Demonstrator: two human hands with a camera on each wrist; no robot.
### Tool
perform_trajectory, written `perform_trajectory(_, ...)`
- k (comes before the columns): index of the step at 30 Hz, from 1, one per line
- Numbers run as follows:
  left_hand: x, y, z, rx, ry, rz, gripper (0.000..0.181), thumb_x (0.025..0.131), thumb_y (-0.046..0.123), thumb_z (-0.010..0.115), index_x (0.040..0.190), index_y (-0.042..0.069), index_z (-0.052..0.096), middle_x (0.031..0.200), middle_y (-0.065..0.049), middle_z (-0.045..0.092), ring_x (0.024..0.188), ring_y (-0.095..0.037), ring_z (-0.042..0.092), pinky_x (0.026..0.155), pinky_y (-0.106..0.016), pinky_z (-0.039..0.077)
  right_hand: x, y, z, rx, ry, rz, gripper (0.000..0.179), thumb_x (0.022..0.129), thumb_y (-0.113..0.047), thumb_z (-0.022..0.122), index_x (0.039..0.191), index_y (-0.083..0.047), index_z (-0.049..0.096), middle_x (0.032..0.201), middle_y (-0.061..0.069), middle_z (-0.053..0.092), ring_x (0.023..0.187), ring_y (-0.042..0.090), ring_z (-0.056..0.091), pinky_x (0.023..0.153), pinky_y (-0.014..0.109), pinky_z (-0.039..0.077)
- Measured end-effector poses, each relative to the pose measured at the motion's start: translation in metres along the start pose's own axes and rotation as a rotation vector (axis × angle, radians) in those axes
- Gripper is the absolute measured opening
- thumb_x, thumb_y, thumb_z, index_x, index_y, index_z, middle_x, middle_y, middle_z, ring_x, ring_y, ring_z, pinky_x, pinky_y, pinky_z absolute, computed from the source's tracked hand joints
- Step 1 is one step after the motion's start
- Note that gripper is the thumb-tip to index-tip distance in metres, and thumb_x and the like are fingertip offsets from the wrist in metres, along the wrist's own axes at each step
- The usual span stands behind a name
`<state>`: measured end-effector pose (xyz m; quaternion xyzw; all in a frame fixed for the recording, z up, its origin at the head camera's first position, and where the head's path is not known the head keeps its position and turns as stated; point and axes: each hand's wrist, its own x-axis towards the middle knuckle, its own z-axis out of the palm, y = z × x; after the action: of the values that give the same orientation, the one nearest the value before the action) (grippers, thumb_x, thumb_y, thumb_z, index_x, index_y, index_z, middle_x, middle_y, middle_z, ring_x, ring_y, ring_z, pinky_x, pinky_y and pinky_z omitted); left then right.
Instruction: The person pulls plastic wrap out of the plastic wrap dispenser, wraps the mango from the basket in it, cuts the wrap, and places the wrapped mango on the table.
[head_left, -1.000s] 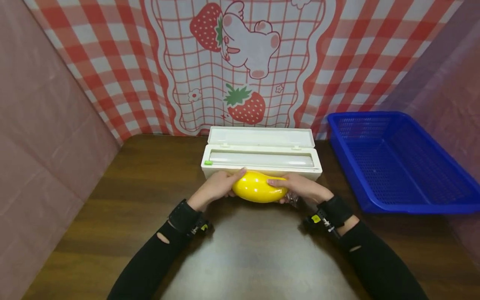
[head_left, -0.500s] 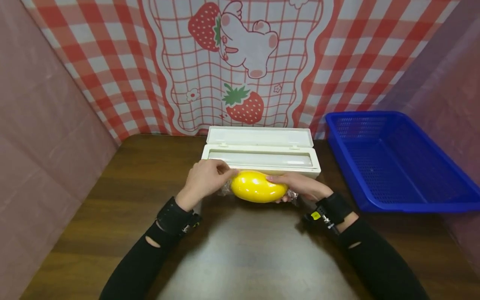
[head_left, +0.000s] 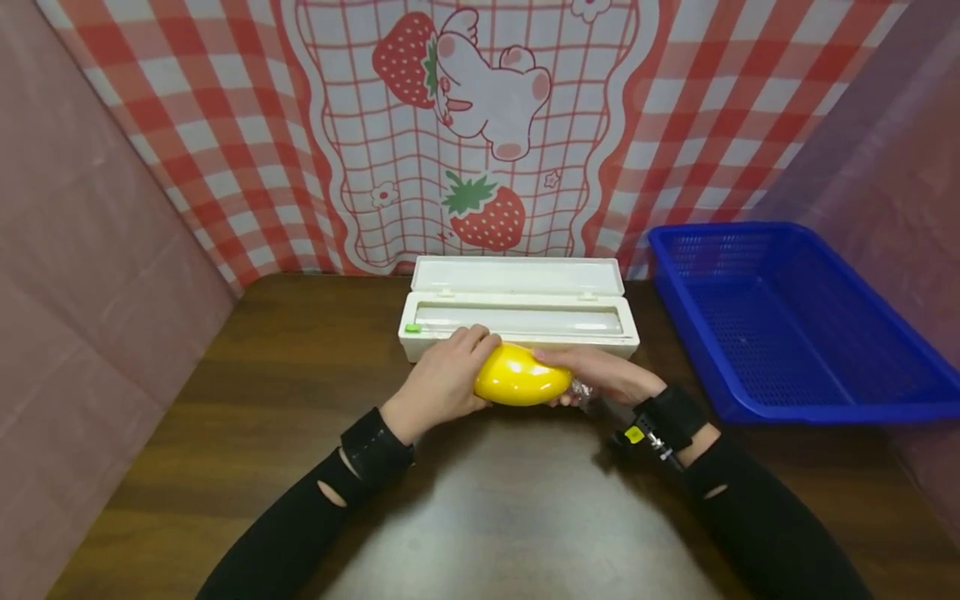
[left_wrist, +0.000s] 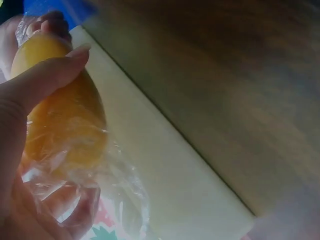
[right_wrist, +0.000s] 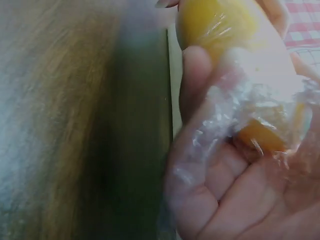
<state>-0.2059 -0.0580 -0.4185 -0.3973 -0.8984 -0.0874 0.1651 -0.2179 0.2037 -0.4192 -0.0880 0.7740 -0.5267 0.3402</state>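
Observation:
A glossy yellow mango (head_left: 523,382) is held level between both hands, just in front of the white cling film box (head_left: 600,342). Clear cling film (head_left: 582,393) wraps it and bunches at its right end. My left hand (head_left: 447,373) grips the left end; in the left wrist view its thumb lies along the mango (left_wrist: 70,107), with loose film (left_wrist: 127,175) hanging near the fingers. At the other end, my right hand (head_left: 611,372) holds the mango with its thumb on top, and crumpled film (right_wrist: 215,120) lies across the palm.
The box's lid (head_left: 517,275) stands raised at the back, and a green slider (head_left: 412,328) sits at the box's left end. A blue plastic basket (head_left: 738,408) is at the right. Brown wooden table (head_left: 510,517) spreads in front; a checked cloth (head_left: 247,142) hangs behind.
My left hand pulled left off the mango's end, exposing bunched film there, then came back and now wraps that end. The right hand has kept its hold.

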Motion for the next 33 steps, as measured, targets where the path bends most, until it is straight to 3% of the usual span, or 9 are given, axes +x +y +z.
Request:
perform_trajectory(5,-0.001,-0.001,0.001,-0.001,0.023,0.006,0.078,0.062,0.049,0.077,0.123,0.013,0.044,0.112,-0.002,0.045,0.092,-0.016,0.043,0.075,-0.029,0.044,-0.010,0.003,0.000,-0.011,0.098,-0.041,0.056,0.087,-0.058,0.049,0.113,-0.008,0.058,0.087,0.017,0.065,0.065,0.021,0.059,0.057,0.034,0.049)
perform_trajectory(8,-0.001,0.000,0.000,-0.003,0.033,-0.006,0.078,0.061,0.051,0.077,0.122,0.013,0.045,0.107,-0.001,0.044,0.090,-0.016,0.044,0.074,-0.028,0.043,-0.017,0.001,0.001,-0.288,0.255,-0.159,0.051,0.086,-0.060,0.049,0.096,-0.012,0.063,0.073,0.009,0.063,0.059,0.020,0.056,0.054,0.033,0.046)
perform_trajectory(10,-0.002,0.000,-0.001,-0.003,0.038,-0.014,0.078,0.061,0.052,0.077,0.121,0.013,0.047,0.104,-0.001,0.043,0.088,-0.015,0.043,0.072,-0.028,0.043,-0.021,-0.001,0.004,-0.542,0.426,-0.268,0.050,0.083,-0.063,0.049,0.087,-0.015,0.064,0.066,0.002,0.059,0.055,0.017,0.053,0.052,0.032,0.043)
perform_trajectory(12,-0.003,0.001,-0.002,-0.011,0.043,-0.022,0.078,0.060,0.053,0.078,0.120,0.013,0.048,0.101,0.000,0.043,0.087,-0.014,0.043,0.071,-0.028,0.044,-0.024,-0.002,0.008,-0.762,0.604,-0.380,0.053,0.079,-0.067,0.051,0.087,-0.017,0.064,0.066,-0.003,0.056,0.056,0.014,0.050,0.053,0.031,0.041)
perform_trajectory(14,-0.003,0.000,-0.002,-0.028,0.045,-0.031,0.079,0.060,0.054,0.077,0.120,0.013,0.048,0.101,0.000,0.042,0.087,-0.014,0.043,0.071,-0.028,0.044,-0.025,-0.001,0.012,-0.880,0.698,-0.488,0.058,0.074,-0.069,0.056,0.098,-0.016,0.063,0.076,-0.005,0.055,0.062,0.012,0.048,0.055,0.030,0.041)
perform_trajectory(17,-0.005,-0.001,0.000,-0.047,0.045,-0.044,0.080,0.060,0.057,0.076,0.121,0.012,0.049,0.102,0.001,0.045,0.089,-0.013,0.045,0.074,-0.027,0.045,-0.025,0.004,0.017,-0.979,0.691,-0.613,0.072,0.065,-0.067,0.065,0.114,-0.015,0.056,0.093,-0.003,0.051,0.069,0.011,0.046,0.057,0.028,0.043)
perform_trajectory(21,-0.007,-0.002,0.001,-0.071,0.045,-0.065,0.084,0.059,0.060,0.075,0.123,0.012,0.050,0.105,0.002,0.049,0.095,-0.013,0.044,0.079,-0.027,0.044,-0.022,0.012,0.018,-1.029,0.634,-0.679,0.078,0.060,-0.059,0.074,0.121,-0.015,0.053,0.098,-0.001,0.045,0.069,0.011,0.046,0.055,0.026,0.044)
perform_trajectory(26,-0.008,0.003,0.000,-0.062,0.031,-0.124,0.088,0.059,0.059,0.075,0.127,0.013,0.043,0.110,0.000,0.052,0.097,-0.015,0.046,0.073,-0.032,0.048,-0.022,0.013,0.018,-1.086,0.667,-0.680,0.078,0.060,-0.059,0.075,0.121,-0.014,0.055,0.091,-0.003,0.044,0.063,0.010,0.044,0.052,0.026,0.042)
perform_trajectory(33,-0.010,0.014,-0.007,-0.004,0.023,-0.151,0.078,0.060,0.056,0.076,0.117,0.013,0.046,0.105,-0.003,0.046,0.083,-0.016,0.047,0.063,-0.031,0.049,-0.024,0.011,0.018,-1.148,0.659,-0.634,0.079,0.060,-0.064,0.071,0.121,-0.016,0.057,0.088,-0.004,0.050,0.060,0.010,0.045,0.049,0.028,0.039)
